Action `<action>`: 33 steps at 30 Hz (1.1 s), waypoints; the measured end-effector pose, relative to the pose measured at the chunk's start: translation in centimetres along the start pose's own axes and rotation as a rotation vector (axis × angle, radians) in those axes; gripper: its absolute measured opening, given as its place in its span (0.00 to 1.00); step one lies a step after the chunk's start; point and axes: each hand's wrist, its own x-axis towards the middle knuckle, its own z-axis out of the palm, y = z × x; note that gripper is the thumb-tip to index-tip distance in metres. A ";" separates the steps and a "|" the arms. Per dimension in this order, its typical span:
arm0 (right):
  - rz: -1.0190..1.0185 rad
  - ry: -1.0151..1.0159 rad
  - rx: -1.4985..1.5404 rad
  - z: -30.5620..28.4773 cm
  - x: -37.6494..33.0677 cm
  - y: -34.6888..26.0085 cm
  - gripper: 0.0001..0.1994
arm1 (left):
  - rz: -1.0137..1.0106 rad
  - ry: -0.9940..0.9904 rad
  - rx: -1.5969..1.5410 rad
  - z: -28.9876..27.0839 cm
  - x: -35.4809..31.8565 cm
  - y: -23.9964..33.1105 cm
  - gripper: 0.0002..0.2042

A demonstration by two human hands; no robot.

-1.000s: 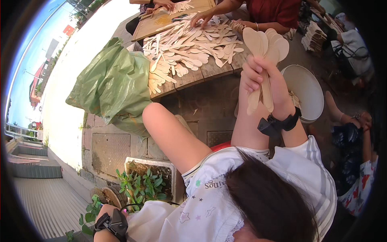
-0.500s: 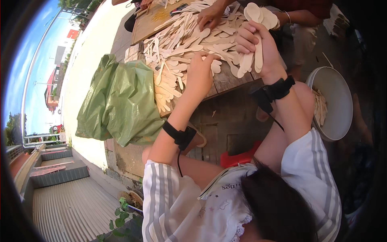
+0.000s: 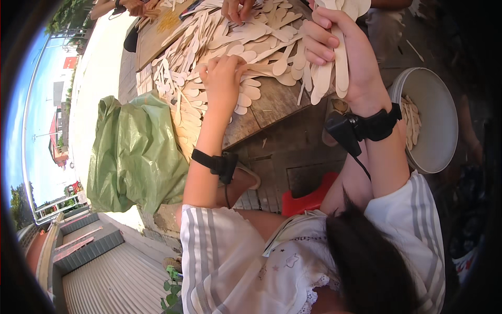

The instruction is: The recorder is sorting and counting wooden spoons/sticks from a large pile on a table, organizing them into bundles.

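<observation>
A heap of flat, pale wooden spoons (image 3: 261, 42) covers a worn wooden table (image 3: 272, 107). My left hand (image 3: 224, 78) rests on the near edge of the heap, its fingers curled down onto a wooden spoon there. My right hand (image 3: 342, 57) is raised over the table's right end and grips a bunch of several wooden spoons (image 3: 334, 68) with the bowls pointing up and the handles hanging below my palm. Both wrists wear black bands.
A white bowl (image 3: 436, 123) with a few wooden pieces sits low at the right. A crumpled green plastic bag (image 3: 136, 152) hangs off the table's left end. A red stool (image 3: 308, 198) is under me. Other people's hands (image 3: 238, 9) work at the far side.
My left arm came up from low at my side and reached onto the spoon heap, where its fingers have now curled. My right hand still holds its bunch of spoons.
</observation>
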 end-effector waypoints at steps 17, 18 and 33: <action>0.222 0.074 -0.539 6.0 0.4 12.1 0.21 | -0.652 -0.391 -1.766 -13.1 -7.6 6.5 0.15; 0.279 0.095 -0.570 6.1 0.6 12.5 0.21 | -0.644 -0.404 -1.644 -13.2 -8.1 6.4 0.15; 0.185 0.311 0.090 -0.8 3.3 11.2 0.15 | -0.275 -0.190 -0.172 -3.9 -13.0 -2.3 0.20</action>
